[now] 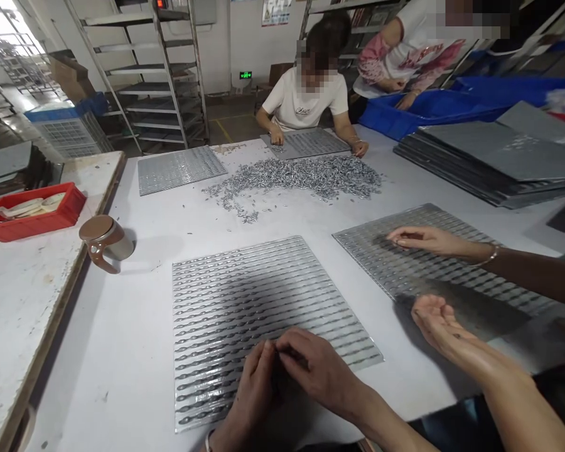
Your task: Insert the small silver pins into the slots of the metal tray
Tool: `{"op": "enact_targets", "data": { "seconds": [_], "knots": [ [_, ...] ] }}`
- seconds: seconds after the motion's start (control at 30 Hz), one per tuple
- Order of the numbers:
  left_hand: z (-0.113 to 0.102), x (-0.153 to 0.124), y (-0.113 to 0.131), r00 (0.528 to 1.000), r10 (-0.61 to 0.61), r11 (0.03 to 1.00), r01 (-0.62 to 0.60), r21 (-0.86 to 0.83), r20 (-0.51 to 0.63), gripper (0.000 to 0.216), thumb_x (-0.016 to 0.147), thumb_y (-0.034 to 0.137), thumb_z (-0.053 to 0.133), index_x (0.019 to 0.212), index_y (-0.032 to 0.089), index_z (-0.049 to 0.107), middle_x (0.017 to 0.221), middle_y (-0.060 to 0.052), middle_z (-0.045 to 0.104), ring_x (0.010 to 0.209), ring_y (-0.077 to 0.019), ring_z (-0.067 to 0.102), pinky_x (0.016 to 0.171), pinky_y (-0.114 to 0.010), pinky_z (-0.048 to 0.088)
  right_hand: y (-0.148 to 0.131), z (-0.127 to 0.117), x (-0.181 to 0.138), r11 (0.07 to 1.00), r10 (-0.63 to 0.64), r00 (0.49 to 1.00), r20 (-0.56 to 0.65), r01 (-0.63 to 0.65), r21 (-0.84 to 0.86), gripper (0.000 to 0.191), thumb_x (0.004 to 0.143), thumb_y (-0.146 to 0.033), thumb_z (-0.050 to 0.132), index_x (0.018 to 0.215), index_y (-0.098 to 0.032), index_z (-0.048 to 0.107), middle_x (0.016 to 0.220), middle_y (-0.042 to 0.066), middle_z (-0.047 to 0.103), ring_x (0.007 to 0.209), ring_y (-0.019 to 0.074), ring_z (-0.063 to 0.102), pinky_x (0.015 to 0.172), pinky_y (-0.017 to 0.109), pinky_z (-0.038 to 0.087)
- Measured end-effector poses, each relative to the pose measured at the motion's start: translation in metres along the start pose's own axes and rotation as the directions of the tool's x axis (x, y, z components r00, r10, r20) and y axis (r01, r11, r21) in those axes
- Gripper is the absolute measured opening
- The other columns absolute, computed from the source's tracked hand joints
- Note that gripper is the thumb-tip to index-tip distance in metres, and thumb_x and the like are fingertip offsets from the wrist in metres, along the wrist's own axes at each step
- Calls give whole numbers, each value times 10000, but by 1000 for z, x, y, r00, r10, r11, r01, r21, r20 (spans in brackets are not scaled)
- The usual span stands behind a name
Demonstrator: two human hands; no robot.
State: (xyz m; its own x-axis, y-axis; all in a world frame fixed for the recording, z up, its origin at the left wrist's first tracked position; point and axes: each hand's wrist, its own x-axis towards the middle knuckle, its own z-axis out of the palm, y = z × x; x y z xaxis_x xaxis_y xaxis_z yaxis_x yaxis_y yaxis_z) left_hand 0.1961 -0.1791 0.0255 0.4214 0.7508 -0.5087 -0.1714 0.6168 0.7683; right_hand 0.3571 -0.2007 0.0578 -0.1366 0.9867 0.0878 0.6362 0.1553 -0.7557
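A grooved metal tray (pixel 245 295) lies flat on the white table (pixel 136 351) in front of me, its rows filled with small metal pins. My left hand (pixel 254 392) and my right hand (pixel 317 370) rest together on the tray's near edge. Both hands have their fingers bent and pinched toward each other over one row. What the fingertips hold is too small to make out. A large heap of loose silver pins (pixel 306 176) lies further back at the table's middle.
A co-worker's two hands (pixel 433 276) work over a second tray (pixel 428 257) at my right. Two more people sit at the far side by another tray (pixel 308 143). A brown mug (pixel 106 242) lies at the left, near a red bin (pixel 28 213).
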Motion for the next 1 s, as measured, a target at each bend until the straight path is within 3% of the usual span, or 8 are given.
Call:
{"op": "enact_targets", "data": {
  "seconds": [0.1,0.17,0.3,0.43,0.53,0.67,0.83,1.0],
  "knots": [
    [3,3,1,995,-52,998,54,-21,83,481,821,663,677,816,187,608,628,26,537,494,-93,391,447,-242,254,3,-3,3,985,126,991,-42,-120,121,98,958,-246,539,890,-221,605,748,-3,658,697,167,629,655,293,494],
    [4,4,3,989,-60,996,69,-63,132,490,817,664,681,776,192,561,552,59,452,432,-70,312,422,-238,176,3,-2,4,984,112,993,-48,-104,143,129,967,-279,536,884,-222,615,787,11,669,715,169,641,660,294,503],
    [4,4,8,987,-46,994,61,-87,157,489,801,633,722,732,186,536,530,61,454,415,-55,321,411,-224,170,5,3,2,975,88,994,-63,-72,211,175,989,-349,529,931,-223,636,910,38,705,813,178,671,735,302,540],
    [6,2,10,983,-122,974,145,-173,134,459,744,587,777,776,186,555,587,41,544,399,-53,344,383,-220,151,13,1,1,957,187,967,-172,-139,256,222,1001,-386,510,973,-215,650,882,44,720,798,177,681,728,292,558],
    [11,0,8,968,-204,941,235,-246,145,445,680,479,817,929,156,639,742,-16,651,482,-75,459,383,-209,194,24,-5,6,974,193,945,-265,-151,170,207,976,-362,546,975,-214,691,789,33,698,673,167,636,624,283,525],
    [15,-6,8,913,-262,928,328,-177,313,443,690,419,786,992,118,666,727,-30,656,447,-69,445,356,-214,174,37,-6,17,994,98,975,-197,-87,66,212,953,-289,538,995,-228,737,867,43,730,764,182,671,683,298,528],
    [18,-9,9,922,-208,952,268,-148,327,313,738,401,750,878,183,573,656,-16,673,356,-56,383,334,-212,123,41,13,30,992,119,989,-84,-123,-38,149,936,-235,519,873,-221,653,734,-4,679,692,166,634,677,288,498],
    [18,-9,9,914,-217,956,270,-115,342,287,736,406,741,761,181,564,593,-24,663,310,-53,371,313,-221,125,39,30,37,972,116,992,-50,-123,-200,173,989,-252,484,876,-211,609,886,28,678,796,173,636,719,298,486]
  ]
}}
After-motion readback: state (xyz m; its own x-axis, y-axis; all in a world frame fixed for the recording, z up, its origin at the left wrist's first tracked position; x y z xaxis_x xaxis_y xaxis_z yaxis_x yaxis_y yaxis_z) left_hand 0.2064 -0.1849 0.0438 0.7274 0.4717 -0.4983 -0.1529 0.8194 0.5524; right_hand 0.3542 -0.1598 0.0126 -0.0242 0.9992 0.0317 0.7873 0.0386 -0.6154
